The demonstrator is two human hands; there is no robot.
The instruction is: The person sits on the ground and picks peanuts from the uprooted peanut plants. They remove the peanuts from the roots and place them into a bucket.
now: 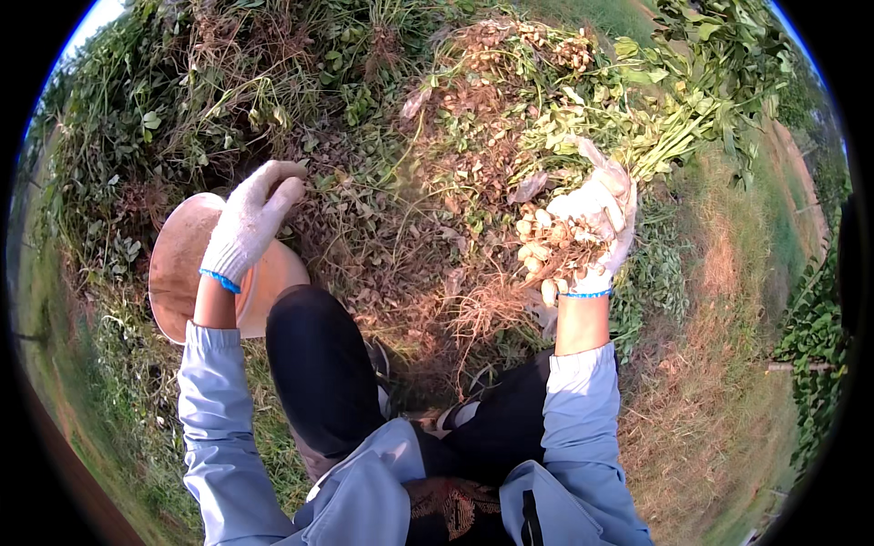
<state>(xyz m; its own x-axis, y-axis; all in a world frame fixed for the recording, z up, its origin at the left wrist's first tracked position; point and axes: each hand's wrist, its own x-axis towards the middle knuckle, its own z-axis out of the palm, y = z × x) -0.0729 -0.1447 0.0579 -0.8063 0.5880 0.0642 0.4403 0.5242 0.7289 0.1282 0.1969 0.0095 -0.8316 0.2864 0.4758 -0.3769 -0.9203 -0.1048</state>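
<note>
My left hand, in a white knit glove with a blue cuff edge, hovers over the right side of a pale plastic bucket. Its thumb and forefinger are apart and nothing shows between them; the other fingers are hidden. Part of the bucket's soil-stained inside is visible. My right hand, gloved alike, grips an uprooted peanut plant by its stems. Roots and a cluster of pale peanut pods hang on the near side of that hand, while the leafy tops spread away to the upper right.
Pulled peanut plants are heaped at the back left. More plants with pods lie at the back. Leaf litter covers the ground before me, with loose roots near my feet. My bent left knee is beside the bucket.
</note>
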